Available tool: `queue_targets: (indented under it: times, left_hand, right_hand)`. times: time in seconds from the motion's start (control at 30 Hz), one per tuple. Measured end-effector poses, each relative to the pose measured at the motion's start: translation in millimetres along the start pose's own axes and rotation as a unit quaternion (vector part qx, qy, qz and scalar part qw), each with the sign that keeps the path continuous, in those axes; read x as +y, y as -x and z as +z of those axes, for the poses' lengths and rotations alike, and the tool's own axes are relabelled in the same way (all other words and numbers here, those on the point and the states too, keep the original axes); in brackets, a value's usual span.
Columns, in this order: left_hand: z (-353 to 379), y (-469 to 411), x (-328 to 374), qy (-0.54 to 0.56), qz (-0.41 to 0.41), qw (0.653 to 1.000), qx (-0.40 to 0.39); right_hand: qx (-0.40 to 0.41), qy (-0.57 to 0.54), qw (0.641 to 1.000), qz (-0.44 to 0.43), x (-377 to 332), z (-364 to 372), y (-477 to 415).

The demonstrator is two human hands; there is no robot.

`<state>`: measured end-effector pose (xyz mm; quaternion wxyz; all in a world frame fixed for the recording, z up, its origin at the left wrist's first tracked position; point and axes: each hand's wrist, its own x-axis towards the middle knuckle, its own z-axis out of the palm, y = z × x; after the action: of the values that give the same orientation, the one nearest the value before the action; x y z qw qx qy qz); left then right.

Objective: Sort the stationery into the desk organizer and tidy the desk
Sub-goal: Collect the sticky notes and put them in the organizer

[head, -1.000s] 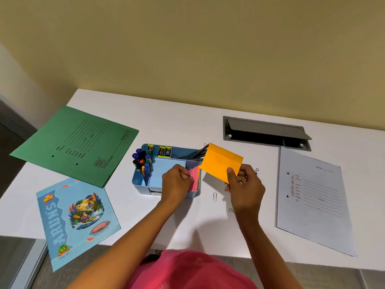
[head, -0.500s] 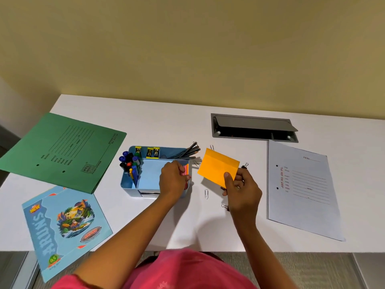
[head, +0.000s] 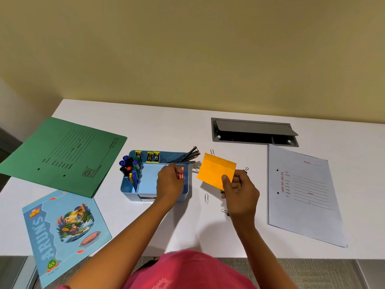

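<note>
Left hand (head: pixel 169 182) inside blue organizer (head: pixel 131 196), fingers curled on pink notes (head: pixel 181 173) standing by right wall; right hand (head: pixel 239 191) pinches orange sticky pad (head: pixel 215 170) by near corner, held just right of organizer; pens (head: pixel 128 166) in left compartment, pencils (head: pixel 188 156) at back; paper clip (head: pixel 206 198) loose on desk (head: pixel 166 130) between hands.

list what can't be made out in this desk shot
Head view only:
sticky notes in the organizer: the left hand covers most, count unclear.
binder clips: mostly behind the right hand and its orange pad.
green folder: left corner cut by frame edge.
white form: print too small.
</note>
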<state>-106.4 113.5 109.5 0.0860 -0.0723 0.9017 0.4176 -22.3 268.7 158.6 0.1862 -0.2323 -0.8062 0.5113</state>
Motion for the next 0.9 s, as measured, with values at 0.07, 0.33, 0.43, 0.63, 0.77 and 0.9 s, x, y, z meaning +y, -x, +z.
queue_targets:
  times: [0.07, 0.33, 0.43, 0.63, 0.77, 0.9]
  left_hand:
    - [-3, -1, -4, -0.001, -0.003, 1.0, 0.02]
    - [-13, 2, -19, 0.033, -0.015, 0.999, 0.033]
    - [-14, 3, -20, 0.038, -0.017, 0.999, 0.028]
    - [-18, 9, -20, 0.052, -0.026, 0.998, 0.026]
    - [-21, 12, -22, 0.052, -0.024, 0.998, 0.025]
    - [-25, 15, -24, 0.052, -0.02, 0.998, 0.034]
  right_hand:
    - [-0.027, 0.011, 1.0, 0.011, 1, 4, -3]
    - [-0.153, 0.14, 0.978, -0.037, -2, 53, -2]
    - [-0.174, 0.193, 0.964, -0.052, -3, 76, -1]
    - [-0.212, 0.25, 0.943, -0.053, -8, 105, -3]
    - [-0.231, 0.285, 0.928, -0.071, -5, 112, -1]
    - [-0.211, 0.264, 0.937, -0.084, 0, 108, -2]
